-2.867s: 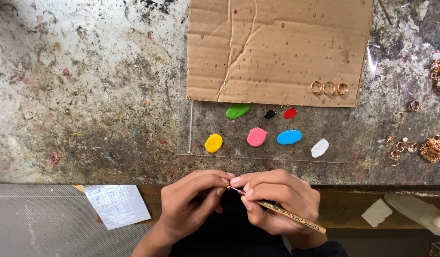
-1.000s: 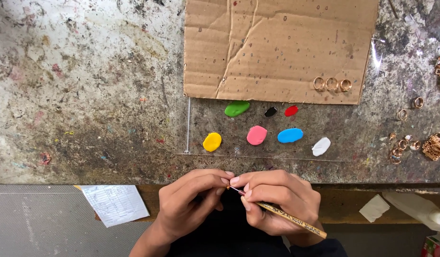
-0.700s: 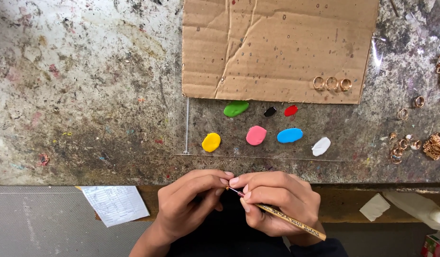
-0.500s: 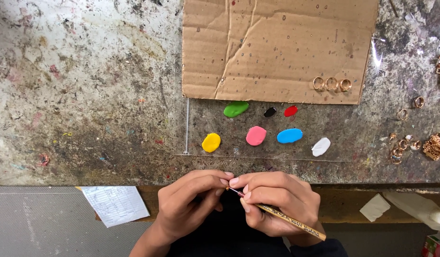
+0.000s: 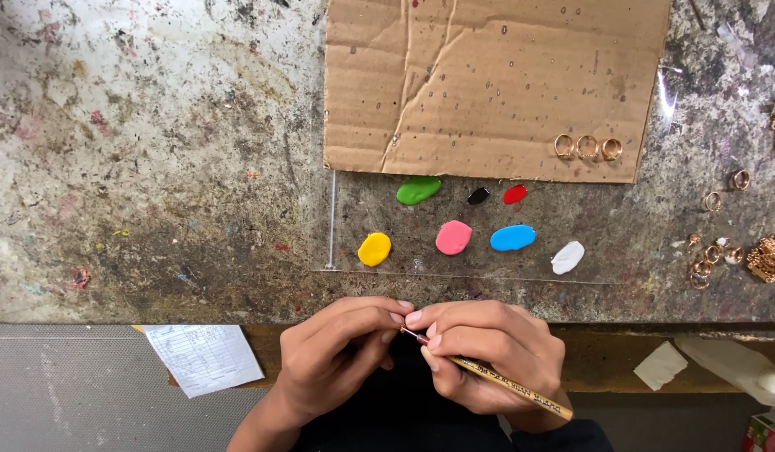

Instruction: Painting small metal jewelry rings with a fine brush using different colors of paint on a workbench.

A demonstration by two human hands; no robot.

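Note:
My right hand (image 5: pixel 488 351) grips a thin paintbrush (image 5: pixel 509 387) with a patterned yellow handle, its tip pointing left. My left hand (image 5: pixel 337 356) pinches a very small object at the brush tip (image 5: pixel 404 330); the object is mostly hidden by my fingertips. Both hands meet just below the front edge of the stained worktable (image 5: pixel 153 167). Above them lies a clear sheet (image 5: pixel 622 243) carrying blobs of paint: yellow (image 5: pixel 374 249), pink (image 5: pixel 453 237), blue (image 5: pixel 513 238), white (image 5: pixel 567 257), green (image 5: pixel 418 190), black (image 5: pixel 478 196) and red (image 5: pixel 514 194).
A cardboard sheet (image 5: pixel 488 75) lies at the back with three gold rings (image 5: pixel 587 147) near its lower right corner. More gold rings (image 5: pixel 712 259) and ornaments (image 5: pixel 769 258) sit at the right. A printed paper slip (image 5: pixel 203 358) lies lower left, white scraps (image 5: pixel 662 365) lower right.
The hands have stayed in the same pose with the brush. The view has shifted slightly, nothing else has moved.

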